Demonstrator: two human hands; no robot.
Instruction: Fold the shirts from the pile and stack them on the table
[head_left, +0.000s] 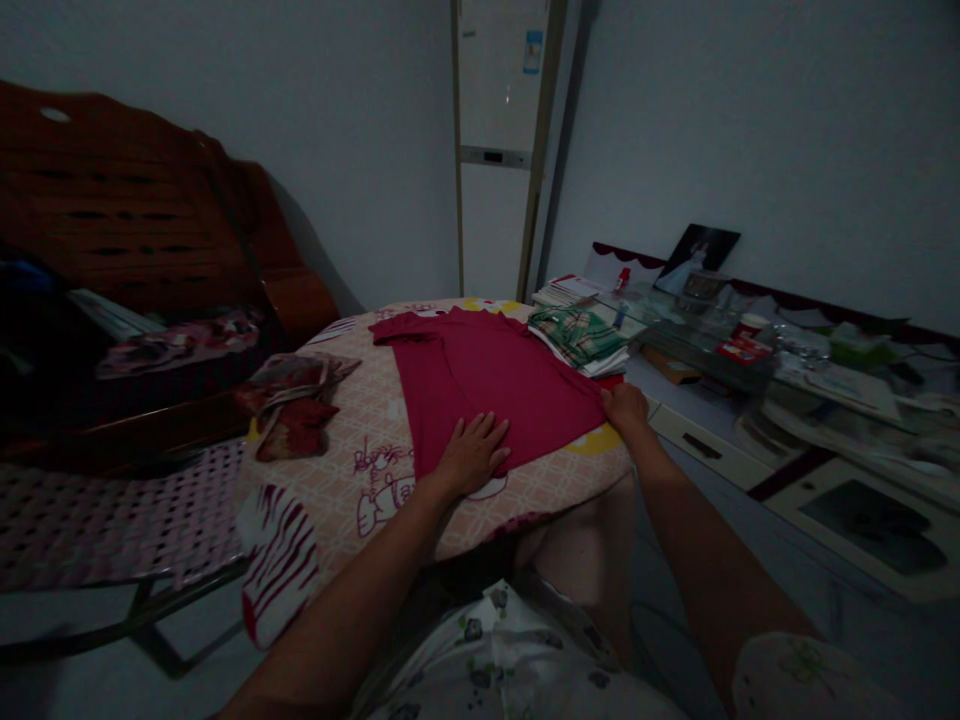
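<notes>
A dark pink shirt [495, 385] lies spread over a table covered with a patterned cloth [375, 420]. My left hand [474, 455] rests flat on the shirt's near edge, its fingers spread. At the shirt's right corner my right hand [625, 408] has its fingers closed on the fabric. Beyond the shirt, on the right, a green plaid folded cloth [577, 335] sits on a stack of pale items. A crumpled reddish cloth [300, 405] lies at the table's left side.
On the left stand a wooden bench [127, 220] and a woven pink seat [127, 520]. To the right is a glass-topped cabinet [690, 325] with papers, a cup [748, 326] and a framed picture [696, 258]. A tall white unit [496, 220] stands behind the table.
</notes>
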